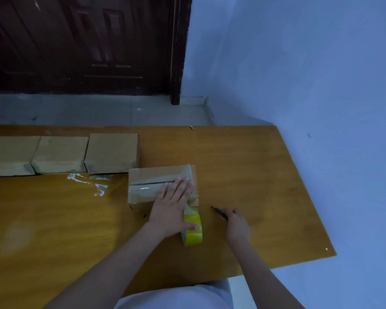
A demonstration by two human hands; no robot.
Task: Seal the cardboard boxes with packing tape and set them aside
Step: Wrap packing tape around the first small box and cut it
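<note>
Head view shows a cardboard box (156, 186) lying near the middle of the wooden table (254, 175). On its taped top the left hand (172, 204) presses flat, fingers straight and together, thumb touching a yellow tape roll (193, 228) just beside the box. To the right, the right hand (236, 224) grips a dark pen-like tool (220, 212), fingers curled round it. Three more boxes (60, 153) sit in a row at the table's far left.

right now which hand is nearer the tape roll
Left. The left hand lies flat on the box, its thumb touching the tape roll. The right hand grips a cutter on the table, apart to the roll's right.
</note>
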